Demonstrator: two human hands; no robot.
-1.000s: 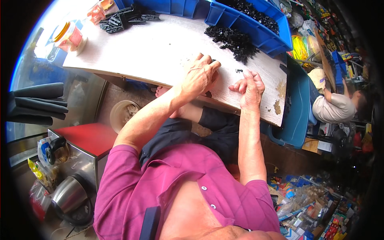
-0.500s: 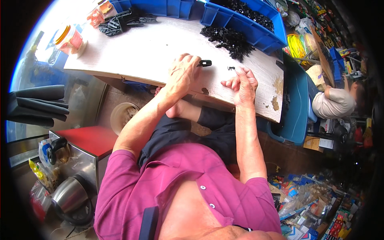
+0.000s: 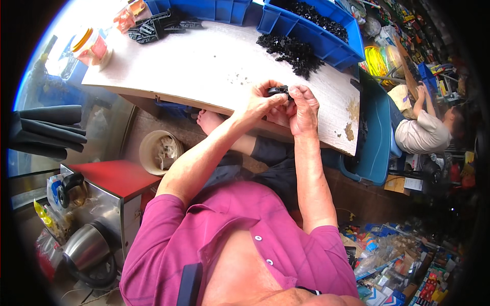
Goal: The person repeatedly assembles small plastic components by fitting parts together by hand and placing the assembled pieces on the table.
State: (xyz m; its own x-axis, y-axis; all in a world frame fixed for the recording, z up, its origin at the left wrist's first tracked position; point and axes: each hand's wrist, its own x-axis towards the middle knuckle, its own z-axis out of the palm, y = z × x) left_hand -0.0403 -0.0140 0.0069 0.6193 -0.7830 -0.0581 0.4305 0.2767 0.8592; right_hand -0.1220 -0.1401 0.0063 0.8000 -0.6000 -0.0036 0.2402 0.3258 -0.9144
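Over the near edge of the white table (image 3: 204,66), my left hand (image 3: 256,105) is closed around a long black plastic piece (image 3: 277,91). My right hand (image 3: 305,113) meets it from the right, thumb and fingers pinched at the piece's right end. A small black part seems to be between those fingertips, mostly hidden by them. Beyond my hands lies a heap of small black plastic parts (image 3: 292,52). At the far left of the table sits a pile of longer black plastic pieces (image 3: 148,31).
Blue bins (image 3: 339,56) stand along the table's far side. A jar with an orange lid (image 3: 92,47) is at the left corner. To the right is a large teal tub (image 3: 375,153), with another person (image 3: 422,133) beyond. A bucket (image 3: 145,158) stands below left.
My left hand has shifted right with the black piece, and my right hand has moved left with a small black part. The two hands, apart before, now meet.
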